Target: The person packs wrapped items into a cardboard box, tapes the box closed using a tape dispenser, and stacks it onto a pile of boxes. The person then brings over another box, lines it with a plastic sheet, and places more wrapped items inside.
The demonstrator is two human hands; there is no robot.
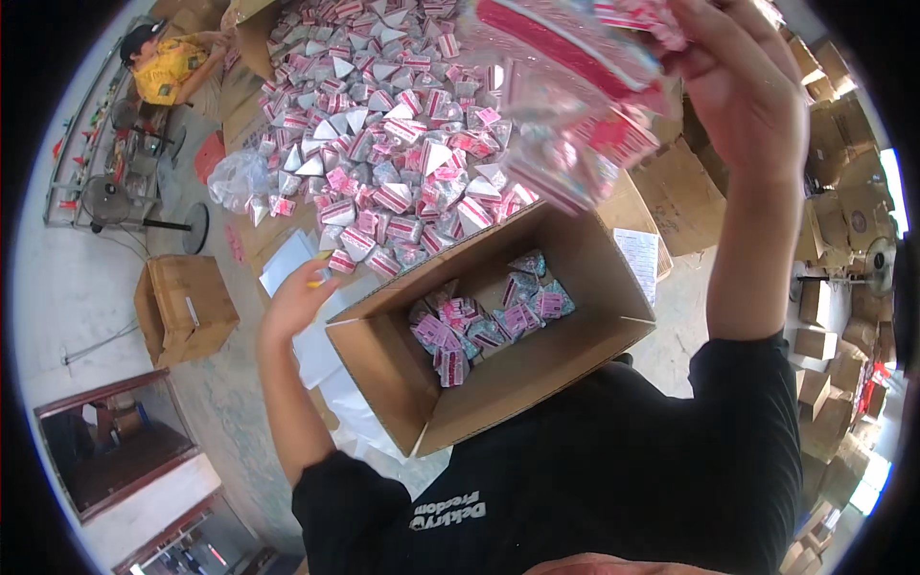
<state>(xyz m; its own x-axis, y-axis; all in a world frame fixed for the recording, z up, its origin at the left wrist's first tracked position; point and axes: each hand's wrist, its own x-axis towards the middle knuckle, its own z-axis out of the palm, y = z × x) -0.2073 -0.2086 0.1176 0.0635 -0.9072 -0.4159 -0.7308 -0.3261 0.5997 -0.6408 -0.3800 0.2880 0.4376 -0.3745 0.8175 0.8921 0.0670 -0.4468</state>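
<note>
High at the right, my right hand [752, 110] is closed on a bunch of clear-wrapped wedge packs [575, 57], pink, red and white like cake slices. They hang near the far right corner of an open cardboard box [379, 369], blurred at their edges. Inside the box lie several similar packs [522, 316] with pink cards. My left hand [302, 295] is by the box's far left corner, at the edge of the pile, its fingers curled around something small and yellow that I cannot make out. A big heap of wedge packs [383, 125] covers the surface beyond the box.
White paper sheets [321, 345] lie left of the box, and a printed sheet [635, 264] lies to its right. A clear plastic bag [240, 180] sits at the heap's left edge. Cartons [192, 307] stand on the floor. A person in yellow [168, 69] works at the far left.
</note>
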